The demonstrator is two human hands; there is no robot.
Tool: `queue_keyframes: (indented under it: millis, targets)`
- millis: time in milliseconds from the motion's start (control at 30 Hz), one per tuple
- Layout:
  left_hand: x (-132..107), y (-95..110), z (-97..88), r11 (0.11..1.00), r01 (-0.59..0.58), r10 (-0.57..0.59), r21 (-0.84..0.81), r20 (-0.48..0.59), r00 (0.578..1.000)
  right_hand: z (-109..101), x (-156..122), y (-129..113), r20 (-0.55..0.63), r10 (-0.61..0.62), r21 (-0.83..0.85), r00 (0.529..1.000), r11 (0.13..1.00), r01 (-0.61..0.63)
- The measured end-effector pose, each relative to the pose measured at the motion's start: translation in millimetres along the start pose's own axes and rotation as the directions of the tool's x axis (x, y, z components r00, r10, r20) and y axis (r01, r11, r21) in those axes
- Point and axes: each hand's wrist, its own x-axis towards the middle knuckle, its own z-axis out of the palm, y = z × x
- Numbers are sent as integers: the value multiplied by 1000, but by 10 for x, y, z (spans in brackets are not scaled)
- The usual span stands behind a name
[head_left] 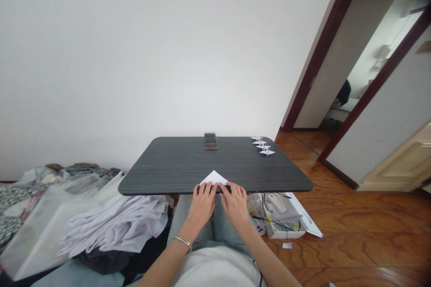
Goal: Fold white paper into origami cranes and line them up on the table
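Observation:
A white sheet of paper, folded to a triangle with its point towards the wall, lies at the front edge of the dark table. My left hand rests on the paper's left side, fingers stretched out over the near edge. From the right, my right hand touches the paper with its fingers extended and slightly apart. Both hands press it from above, close together. The paper's lower part is hidden under my fingers. Several white folded paper cranes stand in a row at the table's far right corner.
A phone leans near the table's back edge, by the white wall. Left of the table lies a pile of white cloth and plastic bags. Below on the right, a white box with cables and small items stands on the wooden floor.

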Motion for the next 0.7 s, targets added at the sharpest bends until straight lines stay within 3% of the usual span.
queue_keyframes:
  millis: [300,700]
  targets:
    - [-25,-1,17,1000,8,-8,-13,9,1000,-5,36,-47,12,56,4,998,998,-56]
    - [-93,-62,107,991,132,-134,-27,-119,984,49,-51,44,-33,45,-3,998,999,-45]
